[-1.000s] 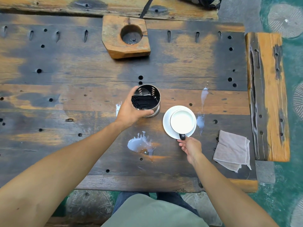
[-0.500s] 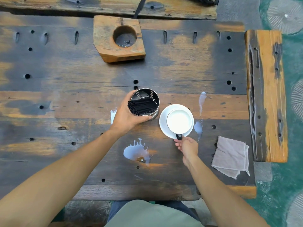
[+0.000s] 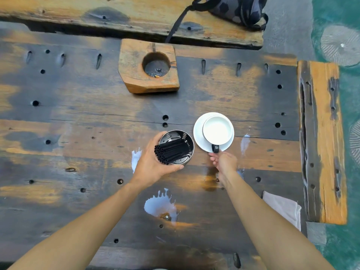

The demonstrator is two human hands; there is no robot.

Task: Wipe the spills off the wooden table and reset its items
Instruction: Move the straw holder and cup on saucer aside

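Note:
My left hand (image 3: 153,164) is wrapped around a metal canister (image 3: 176,147) full of black straws at the middle of the wooden table (image 3: 78,114). Just right of it stands a white cup (image 3: 217,130) of milk on a white saucer (image 3: 198,137). My right hand (image 3: 224,161) pinches the saucer's near rim by the cup's black handle. White spills lie on the wood: a large splash (image 3: 159,206) near me, a small one (image 3: 135,157) left of my left hand, and a streak (image 3: 244,143) right of the saucer. A grey cloth (image 3: 282,208) lies at the right, partly behind my right arm.
A wooden block with a round hole (image 3: 149,67) sits at the far middle of the table. A plank bench (image 3: 323,141) runs along the right side, another (image 3: 116,18) along the far side with a dark bag (image 3: 237,10) on it.
Both hands have pushed the canister and the cup with saucer farther from me, off the spill streak. The cup now stands farther away than the canister.

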